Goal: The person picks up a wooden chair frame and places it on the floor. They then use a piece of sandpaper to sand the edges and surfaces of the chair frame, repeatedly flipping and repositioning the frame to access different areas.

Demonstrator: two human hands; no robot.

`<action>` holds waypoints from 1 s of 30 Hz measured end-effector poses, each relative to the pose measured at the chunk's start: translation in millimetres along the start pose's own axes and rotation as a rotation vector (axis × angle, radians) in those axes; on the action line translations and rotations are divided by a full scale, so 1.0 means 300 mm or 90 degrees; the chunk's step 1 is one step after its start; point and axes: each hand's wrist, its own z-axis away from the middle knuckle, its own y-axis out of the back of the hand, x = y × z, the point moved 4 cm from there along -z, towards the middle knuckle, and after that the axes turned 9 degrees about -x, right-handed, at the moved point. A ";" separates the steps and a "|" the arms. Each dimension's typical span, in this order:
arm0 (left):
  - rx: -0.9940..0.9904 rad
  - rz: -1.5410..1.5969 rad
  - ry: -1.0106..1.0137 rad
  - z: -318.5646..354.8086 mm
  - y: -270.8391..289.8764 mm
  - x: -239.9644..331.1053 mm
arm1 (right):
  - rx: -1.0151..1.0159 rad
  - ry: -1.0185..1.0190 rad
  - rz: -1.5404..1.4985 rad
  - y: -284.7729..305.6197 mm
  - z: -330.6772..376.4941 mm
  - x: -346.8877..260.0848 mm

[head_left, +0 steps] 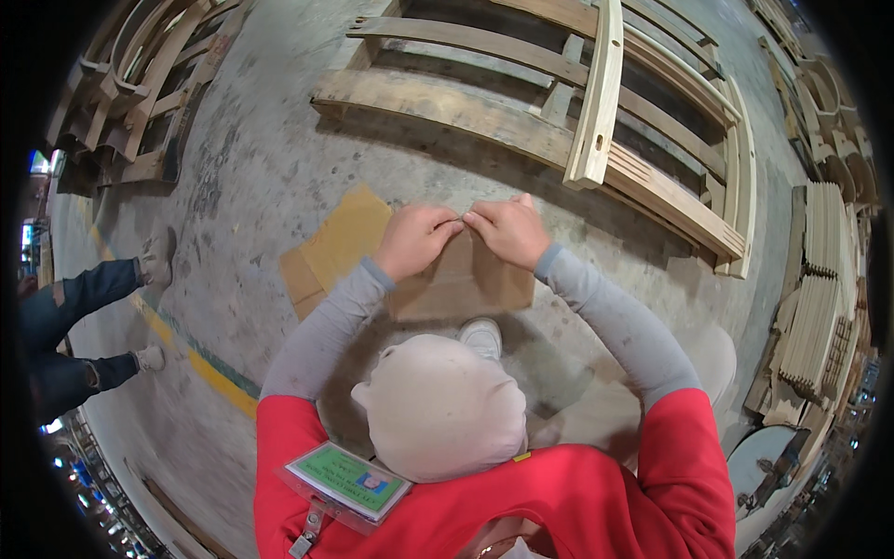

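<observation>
A brown piece of cardboard [461,287] hangs in front of my bent knee. At the middle of its upper edge, my left hand [413,240] pinches it between thumb and fingers. Close beside it my right hand [510,231] grips the same edge, the two thumbs almost meeting. The exact hold under the curled fingers is hidden. Past my left wrist, a yellowish-brown cardboard sheet [352,231] lies on the concrete floor, partly covered by my forearm.
A wooden pallet [438,101] lies ahead, with a pale wooden rail [596,102] across it. Stacked wooden strips [815,317] stand at the right. More wooden frames [158,93] are at the far left. A person's legs [93,289] reach in from the left, near a yellow floor line [219,380].
</observation>
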 end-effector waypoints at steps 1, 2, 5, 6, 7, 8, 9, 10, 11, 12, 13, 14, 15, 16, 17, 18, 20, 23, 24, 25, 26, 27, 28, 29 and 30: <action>0.048 0.007 -0.016 0.010 -0.003 0.005 | -0.011 -0.026 -0.054 -0.004 -0.016 0.012; 0.096 0.014 -0.031 0.021 -0.004 0.010 | -0.023 -0.051 -0.109 -0.010 -0.031 0.022; 0.177 -0.046 -0.070 0.040 0.001 0.033 | -0.092 -0.102 -0.302 -0.038 -0.068 0.054; 0.163 -0.087 -0.092 0.040 0.002 0.054 | -0.096 -0.123 -0.322 -0.044 -0.076 0.069; 0.149 -0.128 -0.114 0.041 0.005 0.074 | -0.099 -0.144 -0.342 -0.050 -0.083 0.085; 0.135 -0.168 -0.137 0.041 0.005 0.094 | -0.102 -0.165 -0.361 -0.055 -0.085 0.101; 0.137 -0.191 -0.157 0.052 0.006 0.097 | -0.099 -0.148 -0.297 -0.053 -0.094 0.089; 0.139 -0.213 -0.178 0.063 0.008 0.099 | -0.096 -0.130 -0.232 -0.050 -0.102 0.077; 0.141 -0.235 -0.199 0.074 0.009 0.102 | -0.092 -0.113 -0.168 -0.048 -0.111 0.064; 0.126 -0.239 -0.214 0.079 0.012 0.114 | -0.092 -0.104 -0.115 -0.048 -0.118 0.053; 0.112 -0.243 -0.229 0.088 0.017 0.126 | -0.092 -0.094 -0.063 -0.048 -0.128 0.042; 0.097 -0.247 -0.242 0.098 0.018 0.140 | -0.093 -0.084 -0.011 -0.043 -0.134 0.035; 0.107 -0.236 -0.280 0.106 0.017 0.169 | -0.084 -0.103 0.014 -0.033 -0.146 0.055; 0.115 -0.219 -0.324 0.107 0.003 0.209 | -0.072 -0.129 0.041 -0.016 -0.157 0.099; 0.123 -0.202 -0.368 0.112 -0.004 0.243 | -0.061 -0.156 0.067 -0.004 -0.161 0.140; 0.063 -0.164 -0.329 0.120 0.006 0.248 | -0.047 -0.172 0.052 0.002 -0.162 0.170; 0.009 -0.098 -0.298 0.128 0.006 0.253 | -0.020 -0.205 0.024 0.012 -0.157 0.230; -0.067 -0.024 -0.258 0.167 0.015 0.242 | 0.028 -0.242 -0.012 -0.016 -0.153 0.288; -0.091 -0.007 -0.243 0.189 0.026 0.228 | 0.038 -0.273 -0.032 -0.029 -0.154 0.308; -0.095 0.003 -0.220 0.210 0.043 0.212 | 0.048 -0.305 -0.053 -0.034 -0.149 0.330; -0.097 0.013 -0.195 0.232 0.061 0.194 | 0.058 -0.336 -0.074 -0.042 -0.146 0.350; -0.101 0.020 -0.170 0.251 0.082 0.179 | 0.067 -0.345 -0.115 -0.057 -0.149 0.369; -0.085 0.036 -0.139 0.267 0.103 0.163 | 0.074 -0.352 -0.157 -0.077 -0.154 0.386; -0.068 0.053 -0.107 0.284 0.122 0.148 | 0.079 -0.359 -0.199 -0.103 -0.158 0.400; -0.050 0.064 -0.076 0.297 0.146 0.138 | 0.138 -0.311 -0.176 -0.123 -0.173 0.408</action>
